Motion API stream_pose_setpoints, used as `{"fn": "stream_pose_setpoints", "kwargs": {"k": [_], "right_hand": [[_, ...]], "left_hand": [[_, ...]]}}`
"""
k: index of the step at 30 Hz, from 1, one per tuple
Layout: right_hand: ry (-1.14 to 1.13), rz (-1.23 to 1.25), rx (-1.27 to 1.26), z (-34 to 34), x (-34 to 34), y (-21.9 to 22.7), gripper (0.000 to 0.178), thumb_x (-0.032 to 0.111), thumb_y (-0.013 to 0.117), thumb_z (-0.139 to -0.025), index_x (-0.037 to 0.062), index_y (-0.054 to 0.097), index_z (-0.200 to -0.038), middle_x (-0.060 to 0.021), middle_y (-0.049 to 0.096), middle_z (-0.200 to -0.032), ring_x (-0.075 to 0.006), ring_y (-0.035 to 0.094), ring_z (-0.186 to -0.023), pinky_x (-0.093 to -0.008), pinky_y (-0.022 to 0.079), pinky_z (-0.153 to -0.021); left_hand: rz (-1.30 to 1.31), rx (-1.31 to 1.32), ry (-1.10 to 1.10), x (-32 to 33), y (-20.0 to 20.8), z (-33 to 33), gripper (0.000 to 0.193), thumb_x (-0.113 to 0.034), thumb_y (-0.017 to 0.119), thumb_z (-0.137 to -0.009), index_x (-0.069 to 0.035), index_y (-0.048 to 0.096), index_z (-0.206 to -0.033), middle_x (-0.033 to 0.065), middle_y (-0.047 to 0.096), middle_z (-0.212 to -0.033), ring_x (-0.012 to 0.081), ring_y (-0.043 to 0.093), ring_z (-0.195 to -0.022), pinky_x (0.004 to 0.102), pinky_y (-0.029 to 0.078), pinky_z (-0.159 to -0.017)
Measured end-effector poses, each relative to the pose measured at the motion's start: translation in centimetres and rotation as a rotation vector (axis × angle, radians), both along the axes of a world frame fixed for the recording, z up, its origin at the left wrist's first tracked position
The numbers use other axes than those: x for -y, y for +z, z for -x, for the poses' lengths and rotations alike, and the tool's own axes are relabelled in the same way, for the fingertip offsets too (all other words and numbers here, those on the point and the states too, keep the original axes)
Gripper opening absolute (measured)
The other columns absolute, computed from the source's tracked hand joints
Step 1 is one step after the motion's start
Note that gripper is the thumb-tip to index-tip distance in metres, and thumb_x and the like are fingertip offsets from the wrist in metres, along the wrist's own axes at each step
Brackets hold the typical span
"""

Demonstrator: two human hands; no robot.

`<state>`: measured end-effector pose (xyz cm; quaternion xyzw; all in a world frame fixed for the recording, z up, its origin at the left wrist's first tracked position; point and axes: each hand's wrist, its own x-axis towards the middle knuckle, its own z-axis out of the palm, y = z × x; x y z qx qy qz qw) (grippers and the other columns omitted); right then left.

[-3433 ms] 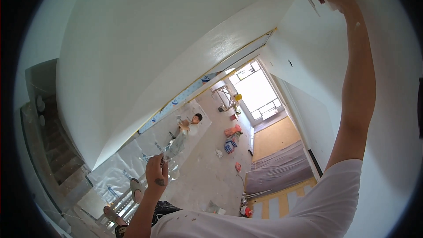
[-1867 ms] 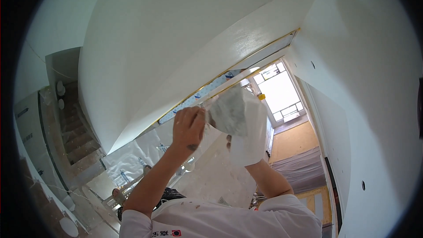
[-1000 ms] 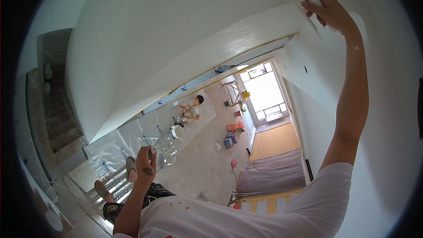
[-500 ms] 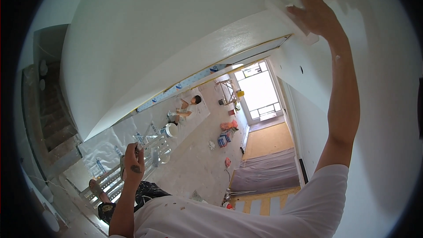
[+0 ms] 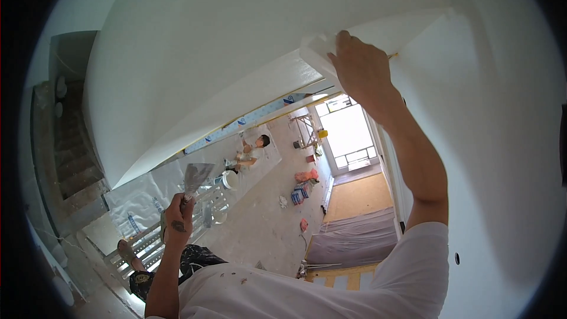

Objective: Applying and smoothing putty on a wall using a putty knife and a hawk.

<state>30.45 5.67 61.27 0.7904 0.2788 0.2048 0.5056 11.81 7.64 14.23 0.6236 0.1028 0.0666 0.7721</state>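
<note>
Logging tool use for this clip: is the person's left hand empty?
No: the left hand grips a scraper, whose broad flat blade shows beyond the hand.

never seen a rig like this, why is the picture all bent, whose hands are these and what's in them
There's no machine here, just a person's two bare hands. The view comes from a wide fisheye camera on that person's head, looking down, so straight edges curve. The left hand holds a wide-bladed scraper, blade upward. The right hand, raised near a white surface, holds a pale flat tool; whether that tool touches the surface is hard to tell. Far below, on the floor, are plastic sheeting, a white bucket beside a co-worker, and an orange-red bag.
</note>
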Motion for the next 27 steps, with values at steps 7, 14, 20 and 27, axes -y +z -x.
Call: {"fn": "stream_pose_setpoints", "kwargs": {"k": [7, 14, 20, 27], "right_hand": [[-0.011, -0.958, -0.397, 3.2, 7.2, 1.0, 0.019, 0.020, 0.063, -0.090, 0.0030, 0.057, -0.098, -0.0083, 0.066, -0.082, -0.0191, 0.066, -0.068, -0.0325, 0.051, -0.059], [0.079, -1.917, -1.283, 8.2, 13.3, -6.5, 0.021, 0.006, 0.067, -0.085, 0.0043, 0.059, -0.104, -0.0022, 0.063, -0.096, -0.0101, 0.059, -0.090, -0.0266, 0.049, -0.076], [-0.196, -1.573, -1.415, 6.5, 22.4, -9.5, 0.028, 0.010, 0.065, -0.087, 0.0024, 0.058, -0.113, -0.0071, 0.064, -0.101, -0.0162, 0.061, -0.092, -0.0292, 0.048, -0.080], [-0.209, -2.917, -1.858, 11.5, 19.4, -16.7, 0.042, 0.021, 0.052, -0.097, 0.0036, 0.045, -0.135, -0.0092, 0.057, -0.126, -0.0229, 0.058, -0.111, -0.0371, 0.050, -0.094]], "left_hand": [[0.704, 0.015, -0.494, -2.2, 6.0, -0.8, 0.026, -0.025, 0.057, -0.095, -0.001, 0.063, -0.091, 0.0043, 0.065, -0.080, 0.0089, 0.055, -0.063, 0.0234, 0.045, -0.057], [0.789, 0.199, -0.836, -1.3, 15.0, -4.7, 0.028, -0.028, 0.059, -0.095, 0.000, 0.065, -0.095, 0.0079, 0.066, -0.083, 0.0100, 0.056, -0.064, 0.0250, 0.046, -0.057], [0.861, 0.206, -0.904, -1.7, 17.4, -5.2, 0.026, -0.026, 0.062, -0.093, 0.000, 0.065, -0.093, 0.0086, 0.066, -0.078, 0.0107, 0.056, -0.062, 0.0256, 0.045, -0.056], [-0.435, 0.798, 0.330, 1.1, 18.8, -8.1, 0.037, -0.005, 0.065, -0.074, -0.001, 0.057, -0.110, 0.0115, 0.058, -0.104, 0.0308, 0.056, -0.096, 0.0426, 0.044, -0.080]]}}
